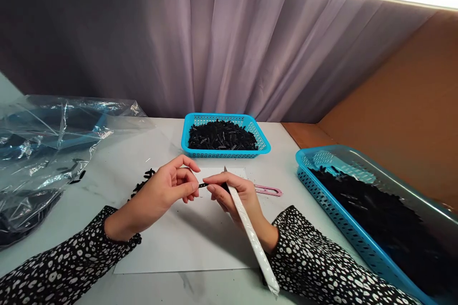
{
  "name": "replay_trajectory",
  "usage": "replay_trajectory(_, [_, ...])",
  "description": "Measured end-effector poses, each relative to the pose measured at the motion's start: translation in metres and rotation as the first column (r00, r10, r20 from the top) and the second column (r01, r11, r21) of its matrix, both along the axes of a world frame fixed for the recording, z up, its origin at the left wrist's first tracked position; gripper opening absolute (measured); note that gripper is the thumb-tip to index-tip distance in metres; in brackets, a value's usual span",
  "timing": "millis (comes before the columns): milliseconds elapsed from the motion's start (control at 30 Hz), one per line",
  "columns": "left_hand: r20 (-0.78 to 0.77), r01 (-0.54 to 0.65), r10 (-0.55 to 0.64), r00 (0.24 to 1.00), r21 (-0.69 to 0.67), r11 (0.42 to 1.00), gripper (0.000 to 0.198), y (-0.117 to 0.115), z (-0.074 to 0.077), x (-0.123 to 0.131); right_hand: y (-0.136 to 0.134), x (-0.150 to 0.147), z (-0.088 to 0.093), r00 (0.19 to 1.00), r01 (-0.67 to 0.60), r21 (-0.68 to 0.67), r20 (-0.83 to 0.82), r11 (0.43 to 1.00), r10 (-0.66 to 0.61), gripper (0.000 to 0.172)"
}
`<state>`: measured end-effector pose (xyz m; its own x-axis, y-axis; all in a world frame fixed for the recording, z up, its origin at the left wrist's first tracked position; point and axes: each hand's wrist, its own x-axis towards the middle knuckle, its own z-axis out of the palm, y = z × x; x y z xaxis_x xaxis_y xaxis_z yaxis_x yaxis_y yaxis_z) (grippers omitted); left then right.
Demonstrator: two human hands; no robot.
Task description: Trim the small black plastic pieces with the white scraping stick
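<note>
Between my two hands is a small black strip [202, 185]. The thumb and fingers of my left hand [175, 183] pinch its left end. My right hand [232, 195] has the strip's other end near its thumb and forefinger. That same hand also holds a slim tool with a long white-wrapped handle [250, 233], its dark pointed tip showing above the forefinger. The handle slants down toward my right sleeve. A small heap of black pieces [140, 184] lies behind my left wrist, partly hidden. Under both hands is a white sheet [193, 252].
A blue basket [184, 140] of black pieces stands at the back. To the right is a larger blue basket [336, 221], also holding black pieces. Clear plastic bags [53, 152] cover the left side. A pink slotted handle [274, 191] lies past my right hand.
</note>
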<state>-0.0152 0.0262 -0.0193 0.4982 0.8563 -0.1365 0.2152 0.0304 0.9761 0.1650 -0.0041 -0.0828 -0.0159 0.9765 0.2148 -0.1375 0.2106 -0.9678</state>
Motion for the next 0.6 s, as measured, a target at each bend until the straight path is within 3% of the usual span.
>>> replay_trajectory(133, [-0.063, 0.026, -0.024, 0.998, 0.031, 0.999, 0.015, 0.000, 0.005, -0.002, 0.000, -0.001, -0.002, 0.999, -0.002, -0.008, -0.048, 1.000, 0.001, 0.011])
replay_trajectory(233, [-0.309, 0.089, 0.000, 0.951, 0.275, 0.957, 0.026, 0.003, -0.001, -0.020, 0.000, -0.003, -0.005, 0.997, -0.004, -0.048, -0.078, 0.999, 0.000, 0.016])
replay_trajectory(333, [-0.560, 0.243, 0.125, 0.819, 0.536, 0.809, 0.040, 0.005, -0.024, -0.051, -0.001, -0.005, -0.007, 0.997, 0.012, -0.074, -0.076, 0.997, -0.018, 0.020])
replay_trajectory(433, [-0.697, 0.426, 0.105, 0.709, 0.543, 0.724, 0.043, 0.003, -0.053, -0.077, -0.002, -0.006, -0.007, 0.998, 0.027, -0.050, -0.052, 0.998, -0.030, 0.018])
replay_trajectory(500, [-0.694, 0.429, 0.143, 0.705, 0.579, 0.693, 0.039, 0.001, -0.068, -0.085, -0.003, -0.006, -0.005, 0.999, 0.030, -0.017, -0.024, 0.999, -0.031, 0.014])
replay_trajectory(600, [-0.602, 0.357, 0.220, 0.767, 0.686, 0.634, 0.031, 0.001, -0.077, -0.082, -0.005, -0.006, -0.003, 0.999, 0.047, 0.013, 0.005, 0.999, -0.047, 0.012])
